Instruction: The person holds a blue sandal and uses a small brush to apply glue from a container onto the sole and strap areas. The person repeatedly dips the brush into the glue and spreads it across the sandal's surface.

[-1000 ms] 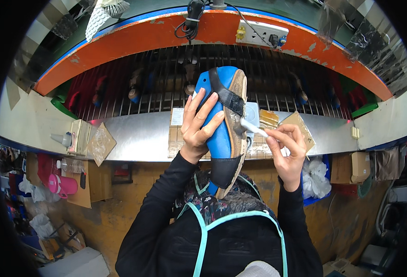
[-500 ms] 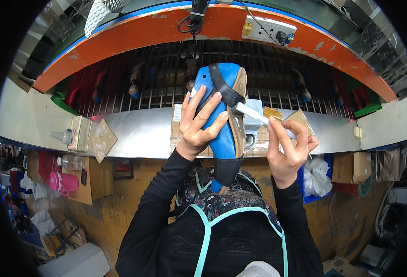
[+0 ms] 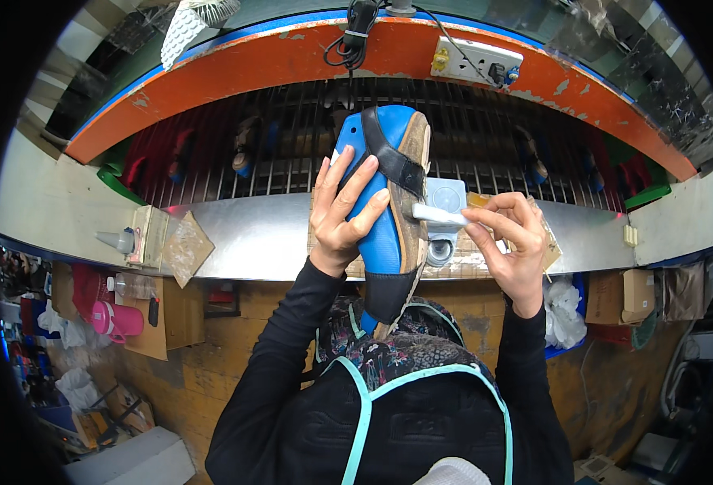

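Note:
My left hand [image 3: 343, 212] grips a blue shoe last [image 3: 383, 222] from its left side, fingers spread over it. The last stands tilted on end, carrying a sandal upper with a black strap [image 3: 394, 153], a black heel part [image 3: 389, 293] and a brownish sole edge [image 3: 413, 242]. My right hand [image 3: 514, 242] pinches a slim white brush-like stick [image 3: 440, 215] between thumb and fingers. Its tip meets the sole edge just below the strap; bristles cannot be made out. Behind it sits a pale grey-blue plastic container [image 3: 447, 196] with a round top.
A metal ledge [image 3: 267, 234] runs across, with cardboard [image 3: 470, 263] under the container. Beyond lies a rack of metal bars [image 3: 292, 170] holding other lasts, below an orange beam [image 3: 235, 81] with a power strip [image 3: 476, 61]. A grey nozzle [image 3: 116, 240] and brownish square [image 3: 187, 249] lie left.
The white stick's tip has slid down the sole edge from the strap's end. My right hand has turned and risen slightly; the last has rolled a little, showing more of the sole.

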`<action>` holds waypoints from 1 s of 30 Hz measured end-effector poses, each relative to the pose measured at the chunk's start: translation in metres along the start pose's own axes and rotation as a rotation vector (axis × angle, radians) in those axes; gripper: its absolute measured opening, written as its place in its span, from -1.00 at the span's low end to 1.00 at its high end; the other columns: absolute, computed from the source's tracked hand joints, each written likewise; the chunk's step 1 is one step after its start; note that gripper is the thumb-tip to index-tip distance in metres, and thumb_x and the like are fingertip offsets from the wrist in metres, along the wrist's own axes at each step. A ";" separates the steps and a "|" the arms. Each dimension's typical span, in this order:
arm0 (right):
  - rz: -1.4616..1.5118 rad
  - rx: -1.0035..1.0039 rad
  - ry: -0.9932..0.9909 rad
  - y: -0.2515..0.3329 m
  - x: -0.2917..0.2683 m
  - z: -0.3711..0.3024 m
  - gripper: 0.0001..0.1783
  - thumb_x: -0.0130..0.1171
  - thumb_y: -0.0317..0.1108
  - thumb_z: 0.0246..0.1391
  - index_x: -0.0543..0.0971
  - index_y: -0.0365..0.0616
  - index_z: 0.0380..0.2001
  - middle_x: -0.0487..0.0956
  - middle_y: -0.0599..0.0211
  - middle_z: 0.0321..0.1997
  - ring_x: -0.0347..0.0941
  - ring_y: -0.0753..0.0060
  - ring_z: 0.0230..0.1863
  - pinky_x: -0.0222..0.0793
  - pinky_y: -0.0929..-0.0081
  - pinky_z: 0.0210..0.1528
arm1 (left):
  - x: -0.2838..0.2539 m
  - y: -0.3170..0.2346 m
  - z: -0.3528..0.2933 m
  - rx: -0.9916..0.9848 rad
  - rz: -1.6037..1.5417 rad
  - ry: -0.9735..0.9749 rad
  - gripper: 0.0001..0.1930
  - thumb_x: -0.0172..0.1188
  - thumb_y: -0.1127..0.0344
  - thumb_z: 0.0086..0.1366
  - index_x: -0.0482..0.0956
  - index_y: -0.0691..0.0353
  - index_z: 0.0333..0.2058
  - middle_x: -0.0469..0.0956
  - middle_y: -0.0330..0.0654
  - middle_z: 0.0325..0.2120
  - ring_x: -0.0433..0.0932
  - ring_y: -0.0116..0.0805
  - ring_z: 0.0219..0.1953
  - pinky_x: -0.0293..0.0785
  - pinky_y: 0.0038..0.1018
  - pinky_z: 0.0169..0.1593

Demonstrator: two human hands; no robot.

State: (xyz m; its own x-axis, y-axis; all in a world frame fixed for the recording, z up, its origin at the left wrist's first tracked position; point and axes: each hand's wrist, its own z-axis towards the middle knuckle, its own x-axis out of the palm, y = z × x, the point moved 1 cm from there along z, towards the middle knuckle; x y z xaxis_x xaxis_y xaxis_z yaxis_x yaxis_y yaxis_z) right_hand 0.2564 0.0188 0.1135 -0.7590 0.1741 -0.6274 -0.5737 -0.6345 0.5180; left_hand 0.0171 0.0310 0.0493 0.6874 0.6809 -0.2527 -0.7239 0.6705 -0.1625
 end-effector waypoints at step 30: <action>0.446 0.348 -0.210 0.002 0.027 -0.044 -0.84 0.29 -0.51 0.01 0.68 -0.23 -0.28 0.47 0.33 -0.35 0.41 0.56 -0.30 0.31 0.68 -0.36 | 0.028 -0.014 -0.008 -0.130 0.085 -0.256 -0.58 0.26 0.13 0.21 0.42 0.04 0.02 0.40 0.08 0.16 0.35 0.13 0.22 0.13 0.06 0.28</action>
State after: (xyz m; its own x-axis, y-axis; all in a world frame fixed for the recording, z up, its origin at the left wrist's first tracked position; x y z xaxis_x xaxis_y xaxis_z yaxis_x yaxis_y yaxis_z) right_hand 0.2484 -0.0108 0.0720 -0.9737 0.1152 -0.1964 -0.2265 -0.4027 0.8868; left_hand 0.0464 0.0387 0.0370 0.6048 0.7960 -0.0242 -0.7693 0.5762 -0.2761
